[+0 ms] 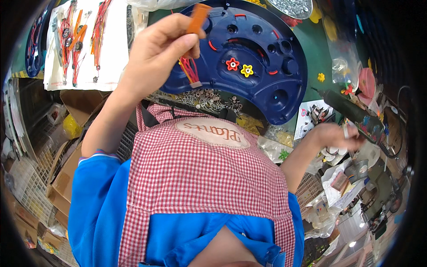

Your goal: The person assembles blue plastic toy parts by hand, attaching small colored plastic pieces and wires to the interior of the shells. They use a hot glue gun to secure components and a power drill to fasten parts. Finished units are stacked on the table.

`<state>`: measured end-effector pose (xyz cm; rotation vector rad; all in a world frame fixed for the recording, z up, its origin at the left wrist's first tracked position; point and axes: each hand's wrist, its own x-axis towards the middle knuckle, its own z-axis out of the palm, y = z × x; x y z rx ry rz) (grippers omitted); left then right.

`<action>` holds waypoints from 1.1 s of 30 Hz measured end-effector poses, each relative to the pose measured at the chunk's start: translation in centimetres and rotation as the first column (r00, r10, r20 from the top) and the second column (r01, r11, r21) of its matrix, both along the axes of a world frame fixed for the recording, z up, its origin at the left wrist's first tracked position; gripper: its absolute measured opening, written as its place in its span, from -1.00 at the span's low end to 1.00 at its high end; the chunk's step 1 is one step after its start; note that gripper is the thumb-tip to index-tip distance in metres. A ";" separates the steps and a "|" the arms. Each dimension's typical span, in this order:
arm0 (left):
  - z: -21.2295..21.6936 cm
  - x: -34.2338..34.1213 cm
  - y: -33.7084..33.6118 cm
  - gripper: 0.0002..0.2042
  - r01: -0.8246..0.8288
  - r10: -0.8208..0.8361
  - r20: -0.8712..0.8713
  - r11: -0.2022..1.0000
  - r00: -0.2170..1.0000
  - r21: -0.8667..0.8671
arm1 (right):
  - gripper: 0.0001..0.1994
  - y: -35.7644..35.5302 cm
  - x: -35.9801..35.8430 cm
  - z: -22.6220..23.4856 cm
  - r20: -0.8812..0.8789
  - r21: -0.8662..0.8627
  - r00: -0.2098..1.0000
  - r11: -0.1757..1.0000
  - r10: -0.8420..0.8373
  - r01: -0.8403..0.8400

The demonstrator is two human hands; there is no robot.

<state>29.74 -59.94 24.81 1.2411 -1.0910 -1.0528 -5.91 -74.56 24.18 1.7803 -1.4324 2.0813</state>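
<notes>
My left hand (155, 53) is raised over the left part of a dark blue curved plastic shell (293, 95). Its thumb and fingers pinch an orange strip (198, 18). Below that hand hangs a bundle of red and yellow wires (190, 71) ending in a pale connector; where it joins the strip is hidden. A red star-shaped piece (232, 64) and a yellow one (247, 70) sit on the shell. Off to the right, my right hand (333, 135) is smeared by motion beside a dark power screwdriver (347, 106), with something white at its fingers. Whether it touches the tool I cannot tell.
Several wire bundles with orange strips (78, 38) lie on a white sheet (116, 53) at the far left. Loose screws (213, 100) are heaped before the shell. A bowl of small metal parts (291, 6) stands at the back. Plastic bags and papers (340, 184) crowd the right.
</notes>
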 end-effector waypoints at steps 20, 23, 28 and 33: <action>-3.1 -5.9 -0.2 -0.86 0.085 0.018 0.551 0.983 0.834 -0.161 | -0.11 12.3 9.7 -1.7 0.618 0.342 0.464 0.313 0.635 -0.886; -2.8 -6.6 0.5 -0.86 0.041 -0.001 0.449 0.996 0.894 -0.080 | -0.10 11.9 9.7 -0.5 0.633 0.221 0.379 0.311 0.675 -0.924; -3.0 -6.9 1.9 -0.87 0.313 -0.156 0.645 0.940 0.748 -0.136 | -0.04 10.7 10.0 2.3 0.644 0.022 0.167 0.200 0.747 -0.980; -3.8 -7.5 1.1 -0.88 0.341 -0.145 0.728 0.931 0.670 -0.128 | -0.02 9.9 11.1 2.7 0.663 0.007 0.133 0.172 0.737 -0.985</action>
